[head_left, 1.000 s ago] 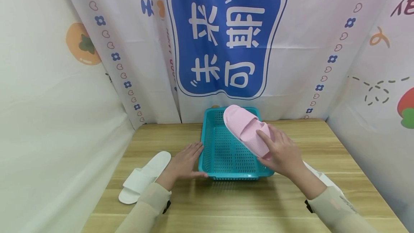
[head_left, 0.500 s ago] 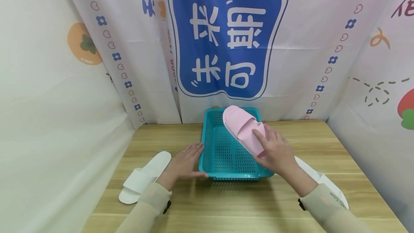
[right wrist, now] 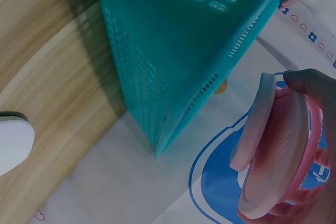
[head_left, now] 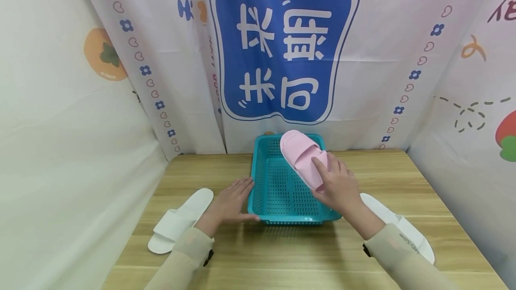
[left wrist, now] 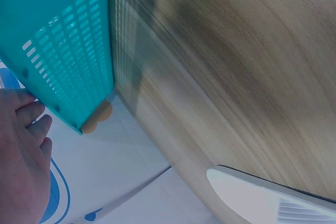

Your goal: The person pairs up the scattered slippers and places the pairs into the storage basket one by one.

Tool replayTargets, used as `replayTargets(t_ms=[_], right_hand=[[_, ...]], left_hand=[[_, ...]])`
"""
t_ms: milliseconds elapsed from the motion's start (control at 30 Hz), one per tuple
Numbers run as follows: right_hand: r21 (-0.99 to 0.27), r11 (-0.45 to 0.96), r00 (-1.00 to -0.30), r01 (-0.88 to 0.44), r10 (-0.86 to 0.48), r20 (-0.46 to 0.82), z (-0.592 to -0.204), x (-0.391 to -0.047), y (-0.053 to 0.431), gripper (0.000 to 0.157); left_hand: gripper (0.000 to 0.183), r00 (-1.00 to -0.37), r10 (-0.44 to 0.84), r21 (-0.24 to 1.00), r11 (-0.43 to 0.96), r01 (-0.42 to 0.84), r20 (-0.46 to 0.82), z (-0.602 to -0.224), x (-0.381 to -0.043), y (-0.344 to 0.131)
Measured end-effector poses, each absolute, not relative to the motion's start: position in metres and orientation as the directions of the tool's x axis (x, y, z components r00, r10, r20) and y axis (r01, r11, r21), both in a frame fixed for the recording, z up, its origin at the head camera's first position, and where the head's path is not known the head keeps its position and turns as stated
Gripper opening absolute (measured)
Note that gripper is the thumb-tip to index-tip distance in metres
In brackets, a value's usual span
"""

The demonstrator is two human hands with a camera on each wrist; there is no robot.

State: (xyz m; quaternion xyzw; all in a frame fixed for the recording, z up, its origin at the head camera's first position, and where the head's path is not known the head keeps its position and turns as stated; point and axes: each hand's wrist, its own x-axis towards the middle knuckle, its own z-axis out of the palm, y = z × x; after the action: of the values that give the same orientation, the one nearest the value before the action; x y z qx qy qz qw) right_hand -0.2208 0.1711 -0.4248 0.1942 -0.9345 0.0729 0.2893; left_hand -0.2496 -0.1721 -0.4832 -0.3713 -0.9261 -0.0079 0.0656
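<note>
My right hand [head_left: 337, 187] grips a pink slipper [head_left: 300, 149] by one end, holding it tilted above the right side of a teal plastic basket [head_left: 282, 219]. In the right wrist view, pink and white layers of the slipper [right wrist: 278, 150] show edge-on between thumb and fingers; whether a second slipper lies against it I cannot tell. With fingers extended, my left hand [head_left: 231, 202] rests against the basket's left rim. The left wrist view has that hand [left wrist: 21, 156] beside the perforated basket wall [left wrist: 68, 40].
One white slipper [head_left: 181, 220] lies on the wooden table [head_left: 282, 263] left of my left forearm. Another white slipper [head_left: 397, 223] lies at the right, partly behind my right forearm. A printed cloth [head_left: 375, 57] hangs behind the basket, with further cloth at both sides.
My right hand and forearm have shifted a little to the left, turning the pink slipper slightly. More of the right white slipper shows. My left hand stays on the rim.
</note>
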Motion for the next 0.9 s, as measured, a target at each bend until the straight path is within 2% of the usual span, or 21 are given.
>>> replayTargets(t_ms=[467,900], right_hand=[[-0.029,0.907,-0.765,-0.421,-0.337,0.549,-0.431,-0.228,0.164,0.089],[-0.056,0.926,-0.817,-0.372,-0.298,0.493,-0.428,-0.234,0.151,0.087]], left_hand=[[0.106,-0.724,0.679,-0.031,0.731,0.681,0.118,-0.482,-0.248,-0.172],[0.108,-0.724,0.68,-0.036,0.731,0.681,0.121,-0.484,-0.25,-0.173]])
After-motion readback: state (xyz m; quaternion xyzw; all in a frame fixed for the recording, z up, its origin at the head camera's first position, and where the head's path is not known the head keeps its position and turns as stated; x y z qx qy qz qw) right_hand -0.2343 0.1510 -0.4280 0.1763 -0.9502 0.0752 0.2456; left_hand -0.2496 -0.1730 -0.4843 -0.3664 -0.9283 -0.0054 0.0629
